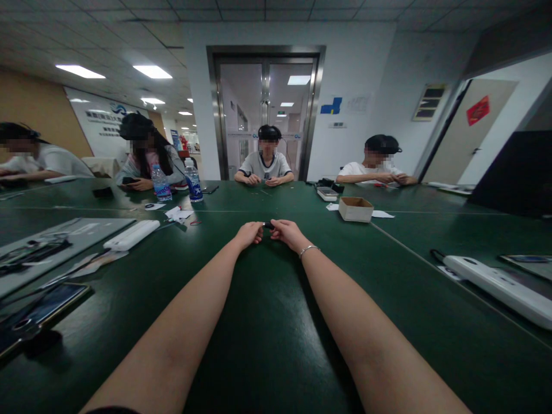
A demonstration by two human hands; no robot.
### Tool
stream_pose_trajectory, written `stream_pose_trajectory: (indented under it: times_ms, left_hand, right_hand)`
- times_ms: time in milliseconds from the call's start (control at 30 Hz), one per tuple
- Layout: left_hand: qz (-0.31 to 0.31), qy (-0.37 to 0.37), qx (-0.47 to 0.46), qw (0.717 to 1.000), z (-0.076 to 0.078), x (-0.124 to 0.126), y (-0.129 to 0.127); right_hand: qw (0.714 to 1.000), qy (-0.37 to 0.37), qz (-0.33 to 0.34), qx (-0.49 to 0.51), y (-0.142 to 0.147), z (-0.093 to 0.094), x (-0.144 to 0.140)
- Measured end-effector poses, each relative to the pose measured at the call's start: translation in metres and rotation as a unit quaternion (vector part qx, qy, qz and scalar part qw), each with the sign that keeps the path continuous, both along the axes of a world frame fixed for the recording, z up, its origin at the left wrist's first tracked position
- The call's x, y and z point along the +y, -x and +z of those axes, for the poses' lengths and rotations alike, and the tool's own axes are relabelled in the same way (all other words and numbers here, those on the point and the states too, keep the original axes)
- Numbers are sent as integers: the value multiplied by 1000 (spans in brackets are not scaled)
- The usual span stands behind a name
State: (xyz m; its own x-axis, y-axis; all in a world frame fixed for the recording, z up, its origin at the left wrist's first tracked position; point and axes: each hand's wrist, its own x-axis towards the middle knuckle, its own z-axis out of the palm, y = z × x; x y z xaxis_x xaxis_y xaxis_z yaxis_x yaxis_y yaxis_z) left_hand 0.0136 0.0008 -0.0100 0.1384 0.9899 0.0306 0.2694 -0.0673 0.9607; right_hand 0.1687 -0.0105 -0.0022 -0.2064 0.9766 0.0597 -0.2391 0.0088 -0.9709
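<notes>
Both my arms stretch forward over the dark green table (276, 322). My left hand (249, 234) and my right hand (288, 232) meet at the middle of the table and pinch a small dark object (268, 225) between their fingertips. The object is too small to tell what it is. A thin silver bracelet (309, 249) circles my right wrist.
An open cardboard box (355, 209) stands beyond my right hand. Two water bottles (194, 180) stand at far left. White oblong cases lie at left (131, 234) and right (495, 283). A phone (43, 310) lies near left. Several people sit across the table; glass doors behind.
</notes>
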Motion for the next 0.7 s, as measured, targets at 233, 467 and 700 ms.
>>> stream_pose_trajectory:
  times_ms: [233, 467, 700]
  left_hand:
    - [-6, 19, -47, 999, 4, -5, 3]
    - [-21, 2, -16, 1000, 1, -3, 5]
    - [-3, -3, -3, 1000, 0, -4, 3]
  right_hand:
    - [1000, 2, -4, -2, 1, 0, -1]
    - [1000, 1, 0, -4, 0, 0, -1]
    - [1000, -3, 9, -10, -1, -2, 1]
